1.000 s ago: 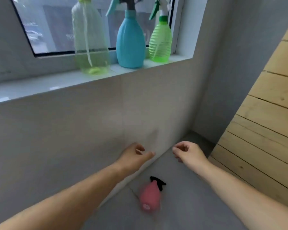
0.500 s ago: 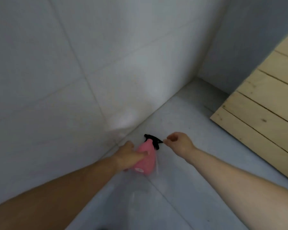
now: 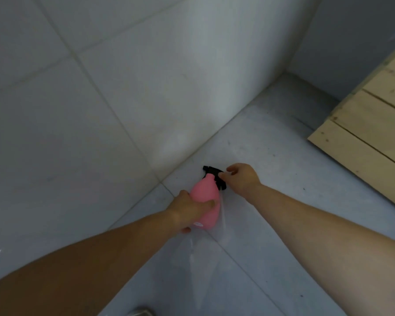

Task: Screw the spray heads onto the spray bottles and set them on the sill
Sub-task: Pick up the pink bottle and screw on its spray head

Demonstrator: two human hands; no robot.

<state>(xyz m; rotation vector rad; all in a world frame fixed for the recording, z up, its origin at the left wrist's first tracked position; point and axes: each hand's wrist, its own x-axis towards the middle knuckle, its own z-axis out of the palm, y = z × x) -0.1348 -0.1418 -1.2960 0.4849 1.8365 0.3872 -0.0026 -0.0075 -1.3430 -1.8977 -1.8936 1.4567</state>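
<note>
A pink spray bottle (image 3: 206, 195) lies on the grey floor close to the tiled wall. My left hand (image 3: 187, 210) is wrapped around its lower body. A black spray head (image 3: 212, 172) sits at the bottle's neck, and my right hand (image 3: 243, 179) pinches it from the right side. Whether the head is threaded onto the neck or only lying against it cannot be told. The sill is out of view.
A white tiled wall (image 3: 100, 99) rises on the left and behind. A light wooden plank panel (image 3: 374, 133) stands on the floor at the right. A metallic object (image 3: 141, 312) peeks in at the bottom edge.
The view dropped from the sill with three bottles to the floor. Both hands reached down; the left closed on the pink bottle and the right took the black head.
</note>
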